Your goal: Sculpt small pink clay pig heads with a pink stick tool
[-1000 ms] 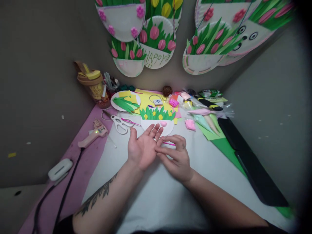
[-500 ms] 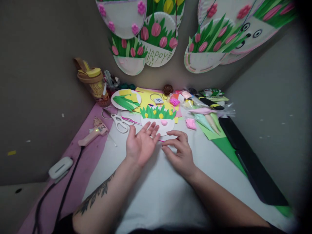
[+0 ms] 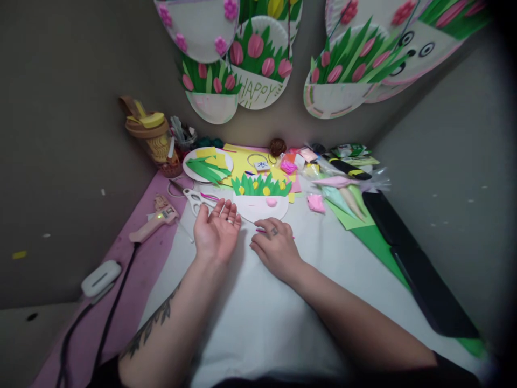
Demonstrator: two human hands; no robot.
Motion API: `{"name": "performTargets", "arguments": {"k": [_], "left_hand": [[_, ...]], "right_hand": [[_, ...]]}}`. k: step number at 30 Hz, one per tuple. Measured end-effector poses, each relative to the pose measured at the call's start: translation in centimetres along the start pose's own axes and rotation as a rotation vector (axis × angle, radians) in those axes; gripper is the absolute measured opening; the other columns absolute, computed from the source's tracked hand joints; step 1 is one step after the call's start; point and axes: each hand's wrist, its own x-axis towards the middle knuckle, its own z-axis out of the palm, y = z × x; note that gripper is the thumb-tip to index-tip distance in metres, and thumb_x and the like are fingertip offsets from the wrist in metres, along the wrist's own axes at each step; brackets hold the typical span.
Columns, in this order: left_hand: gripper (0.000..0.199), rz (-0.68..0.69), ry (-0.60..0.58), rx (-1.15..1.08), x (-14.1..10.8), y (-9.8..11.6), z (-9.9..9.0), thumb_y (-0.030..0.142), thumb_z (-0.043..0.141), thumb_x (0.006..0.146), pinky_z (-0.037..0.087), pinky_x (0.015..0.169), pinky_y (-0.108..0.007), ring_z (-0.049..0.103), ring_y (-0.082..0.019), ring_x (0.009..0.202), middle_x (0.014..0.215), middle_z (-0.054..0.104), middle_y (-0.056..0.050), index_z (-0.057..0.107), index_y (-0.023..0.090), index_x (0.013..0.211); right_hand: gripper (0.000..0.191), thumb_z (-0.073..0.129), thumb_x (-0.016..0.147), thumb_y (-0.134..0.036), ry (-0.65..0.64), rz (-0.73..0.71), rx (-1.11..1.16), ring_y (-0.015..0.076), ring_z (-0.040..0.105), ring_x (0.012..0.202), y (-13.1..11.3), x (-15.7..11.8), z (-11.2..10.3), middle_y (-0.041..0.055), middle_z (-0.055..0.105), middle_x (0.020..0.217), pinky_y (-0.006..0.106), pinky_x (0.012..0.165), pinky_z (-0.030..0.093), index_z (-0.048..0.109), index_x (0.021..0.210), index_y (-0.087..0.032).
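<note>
My left hand (image 3: 218, 231) is held palm up above the white table covering, fingers loosely spread, with nothing visible in it. Palm down and to its right, my right hand (image 3: 277, 245) has bent fingers, somewhat apart. A thin magenta stick (image 3: 260, 230) shows between and behind those fingers; whether they touch it I cannot tell. Just beyond both hands lies a half-round white paper-plate pocket (image 3: 260, 208) with green paper grass (image 3: 260, 186) and yellow flowers. A small pink piece (image 3: 271, 202) sits on its front. White-handled scissors (image 3: 194, 200) lie beyond my left hand.
A pink glue gun (image 3: 155, 223) with a black cord rests at left, near a white case (image 3: 100, 278). Behind are a tumbler (image 3: 155, 143) and a plate of green strips (image 3: 208, 164). Piping bags (image 3: 343, 196) and a long black object (image 3: 420, 269) lie at right.
My left hand has moved left, away from the paper-plate pocket. My right hand has moved left and turned palm down over the magenta stick.
</note>
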Motion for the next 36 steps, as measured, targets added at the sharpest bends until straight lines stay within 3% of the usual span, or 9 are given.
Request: {"name": "performTargets", "arguments": {"k": [5,9,12,17,23,27,31,33,36], "left_hand": [[0.040,-0.005,0.019,0.003,0.4,0.3,-0.1,0.048,0.036,0.093,0.048,0.069,-0.028,0.063,-0.017,0.082,0.088,0.061,-0.006,0.058,0.014,0.088],[0.043,-0.024,-0.035,0.072,0.0,0.0,0.0,0.051,0.032,0.094,0.049,0.073,-0.030,0.064,-0.020,0.095,0.102,0.064,-0.008,0.058,0.016,0.095],[0.051,-0.187,-0.192,0.152,-0.8,-1.0,0.1,0.057,0.029,0.094,0.051,0.077,-0.032,0.062,-0.023,0.105,0.121,0.061,-0.014,0.056,0.017,0.110],[0.066,-0.433,-0.312,0.160,-2.2,-2.7,0.1,0.063,0.024,0.091,0.052,0.076,-0.030,0.064,-0.021,0.100,0.130,0.056,-0.021,0.045,0.013,0.130],[0.069,-0.378,-0.377,0.235,-2.8,-2.9,0.1,0.064,0.021,0.091,0.048,0.089,-0.034,0.060,-0.022,0.111,0.146,0.045,-0.013,0.034,0.022,0.143],[0.070,-0.313,-0.512,0.372,-3.0,-3.3,-0.3,0.067,0.019,0.089,0.030,0.109,-0.035,0.042,-0.020,0.133,0.155,0.031,-0.001,0.027,0.031,0.148],[0.072,-0.313,-0.577,0.454,-3.3,-3.8,-0.7,0.073,0.023,0.084,0.019,0.114,-0.033,0.025,-0.018,0.143,0.157,0.027,0.002,0.034,0.035,0.144],[0.071,-0.299,-0.587,0.469,-3.2,-3.9,-0.8,0.076,0.032,0.079,0.024,0.112,-0.036,0.029,-0.020,0.141,0.156,0.030,0.002,0.044,0.038,0.138],[0.063,-0.183,-0.496,0.544,-2.9,-3.8,-0.9,0.071,0.052,0.075,0.041,0.097,-0.037,0.053,-0.023,0.121,0.145,0.046,-0.005,0.057,0.035,0.126]], "right_hand": [[0.012,0.055,0.088,-0.018,0.024,0.129,0.168,0.0260,0.048,0.106,0.7,-0.2,-0.3,0.0064,0.063,0.111,0.043,0.085,0.039,0.065,0.082,-0.023],[0.010,0.055,0.087,-0.017,0.210,0.160,0.333,0.0225,0.053,0.098,1.0,-0.2,-0.9,0.0068,0.062,0.099,0.041,0.086,0.043,0.064,0.086,-0.022],[0.010,0.058,0.087,-0.020,0.367,0.154,0.348,0.0213,0.054,0.094,0.9,-0.2,-1.7,0.0062,0.058,0.095,0.041,0.085,0.045,0.064,0.093,-0.023],[0.016,0.063,0.084,-0.021,0.375,0.125,0.305,0.0227,0.055,0.097,0.5,-0.2,-2.3,0.0066,0.059,0.097,0.044,0.088,0.043,0.066,0.100,-0.024],[0.010,0.062,0.083,-0.017,0.367,0.130,0.342,0.0209,0.056,0.096,0.2,-0.3,-2.6,0.0050,0.059,0.096,0.043,0.090,0.043,0.066,0.088,-0.024],[0.010,0.064,0.080,-0.018,0.318,0.252,0.483,0.0217,0.054,0.100,0.2,-0.3,-2.9,0.0050,0.059,0.096,0.041,0.090,0.044,0.066,0.087,-0.024],[0.004,0.064,0.078,-0.020,0.257,0.367,0.617,0.0219,0.054,0.101,0.4,-0.1,-3.0,0.0046,0.058,0.098,0.041,0.092,0.044,0.064,0.077,-0.024],[0.006,0.063,0.078,-0.020,0.233,0.412,0.672,0.0217,0.055,0.101,0.5,0.0,-3.1,0.0045,0.057,0.098,0.041,0.093,0.044,0.064,0.073,-0.023],[0.006,0.062,0.079,-0.021,0.258,0.460,0.738,0.0212,0.056,0.101,0.7,-0.1,-3.5,0.0048,0.055,0.099,0.040,0.092,0.046,0.064,0.074,-0.023]]}}
